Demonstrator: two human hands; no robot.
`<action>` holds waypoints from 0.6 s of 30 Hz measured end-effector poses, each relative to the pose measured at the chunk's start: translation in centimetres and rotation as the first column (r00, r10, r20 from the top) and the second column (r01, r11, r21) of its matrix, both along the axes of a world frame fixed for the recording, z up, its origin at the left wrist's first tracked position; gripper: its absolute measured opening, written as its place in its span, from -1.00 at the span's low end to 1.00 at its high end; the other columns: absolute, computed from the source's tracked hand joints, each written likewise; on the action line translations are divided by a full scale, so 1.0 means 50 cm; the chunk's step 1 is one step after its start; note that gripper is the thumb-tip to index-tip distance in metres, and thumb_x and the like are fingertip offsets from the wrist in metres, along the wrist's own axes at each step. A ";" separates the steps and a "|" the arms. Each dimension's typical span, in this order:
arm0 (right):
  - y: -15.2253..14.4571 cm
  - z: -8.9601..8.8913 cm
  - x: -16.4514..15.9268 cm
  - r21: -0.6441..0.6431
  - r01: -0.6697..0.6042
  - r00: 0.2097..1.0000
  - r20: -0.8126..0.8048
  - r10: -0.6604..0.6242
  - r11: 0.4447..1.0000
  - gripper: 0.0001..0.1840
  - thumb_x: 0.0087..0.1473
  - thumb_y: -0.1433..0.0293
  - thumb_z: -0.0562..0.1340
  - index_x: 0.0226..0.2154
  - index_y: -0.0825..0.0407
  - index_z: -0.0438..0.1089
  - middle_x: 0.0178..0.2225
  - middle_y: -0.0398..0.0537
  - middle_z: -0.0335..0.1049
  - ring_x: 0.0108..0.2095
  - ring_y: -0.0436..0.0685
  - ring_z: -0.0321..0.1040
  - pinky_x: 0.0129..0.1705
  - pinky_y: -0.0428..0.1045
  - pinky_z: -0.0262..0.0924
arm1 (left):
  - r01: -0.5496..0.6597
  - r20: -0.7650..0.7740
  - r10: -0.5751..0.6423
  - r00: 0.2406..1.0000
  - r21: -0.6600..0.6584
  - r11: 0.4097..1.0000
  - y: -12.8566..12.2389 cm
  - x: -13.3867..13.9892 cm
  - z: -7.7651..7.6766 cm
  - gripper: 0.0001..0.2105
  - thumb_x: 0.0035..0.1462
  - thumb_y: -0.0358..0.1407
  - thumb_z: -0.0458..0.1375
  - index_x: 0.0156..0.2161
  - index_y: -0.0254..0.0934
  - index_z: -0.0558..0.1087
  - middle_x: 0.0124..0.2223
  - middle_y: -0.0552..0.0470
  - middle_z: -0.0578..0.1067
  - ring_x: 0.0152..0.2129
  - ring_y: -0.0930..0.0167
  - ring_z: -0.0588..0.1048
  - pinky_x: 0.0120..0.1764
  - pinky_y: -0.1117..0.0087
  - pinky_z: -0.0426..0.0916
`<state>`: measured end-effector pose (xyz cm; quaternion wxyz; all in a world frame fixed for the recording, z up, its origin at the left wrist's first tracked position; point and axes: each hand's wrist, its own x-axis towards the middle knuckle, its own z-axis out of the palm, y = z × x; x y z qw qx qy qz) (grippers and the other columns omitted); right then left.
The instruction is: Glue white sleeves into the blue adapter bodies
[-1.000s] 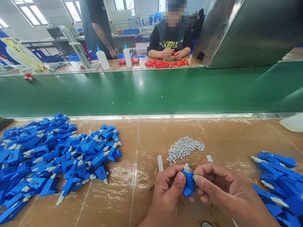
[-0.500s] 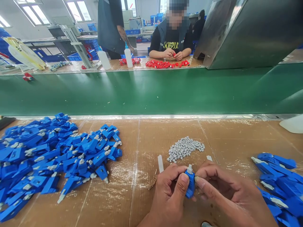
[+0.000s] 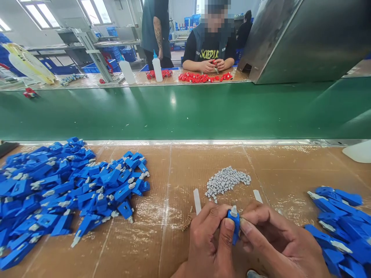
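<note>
Beyond the green belt (image 3: 185, 104), a standing person (image 3: 153, 31) is moving rightward, while white specks (image 3: 187, 118) on the belt are drifting left. In the left hand (image 3: 211, 239), the blue part (image 3: 236, 228) is turning, its grey tip (image 3: 234, 210) sinking slightly. A seated person's hands (image 3: 207, 66) are shifting around a red piece (image 3: 215, 62)

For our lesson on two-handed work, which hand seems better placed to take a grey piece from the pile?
Probably the right hand: its fingertips are at one side of the blue part, while the left hand grips it. The pile of grey pieces lies beyond both hands.
</note>
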<state>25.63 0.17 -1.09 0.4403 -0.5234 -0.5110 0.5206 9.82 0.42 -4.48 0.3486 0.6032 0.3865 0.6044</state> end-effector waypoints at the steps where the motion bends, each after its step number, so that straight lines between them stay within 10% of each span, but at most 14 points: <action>1: 0.001 0.000 0.001 -0.011 -0.021 1.000 -0.022 0.020 1.000 -0.66 0.30 0.06 0.47 -0.39 -0.09 0.63 -0.41 -0.10 0.53 -0.44 0.09 0.54 -0.41 -0.12 0.50 | 0.003 0.001 -0.003 1.000 0.001 1.000 -0.001 0.000 0.001 -0.81 0.55 -0.30 0.12 -0.05 -0.22 0.60 -0.36 0.05 0.44 -0.43 0.45 0.40 -0.40 0.44 0.28; 12: 0.025 0.024 0.031 -0.390 -0.186 0.917 -0.400 0.016 0.902 -0.48 -0.10 0.03 0.73 -0.34 0.00 0.59 -0.50 -0.23 0.42 -0.58 -0.06 0.40 -0.60 -0.21 0.29 | 0.314 0.217 -0.255 0.942 -0.313 0.896 -0.009 -0.020 0.001 -0.63 0.54 -0.08 0.14 -0.19 -0.28 0.65 -0.34 0.04 0.37 -0.42 0.44 0.39 -0.35 0.40 0.26; 18: 0.032 0.011 0.046 -0.416 -0.297 0.889 -0.448 0.090 0.859 -0.44 -0.09 0.01 0.72 -0.09 -0.08 0.80 -0.61 -0.34 0.19 -0.66 -0.18 -0.02 -0.54 -0.16 0.34 | 0.322 0.232 -0.252 0.940 -0.353 0.878 -0.010 -0.015 0.012 -0.51 0.50 0.07 0.15 -0.19 -0.29 0.73 -0.38 -0.02 0.42 -0.41 0.39 0.39 -0.32 0.35 0.29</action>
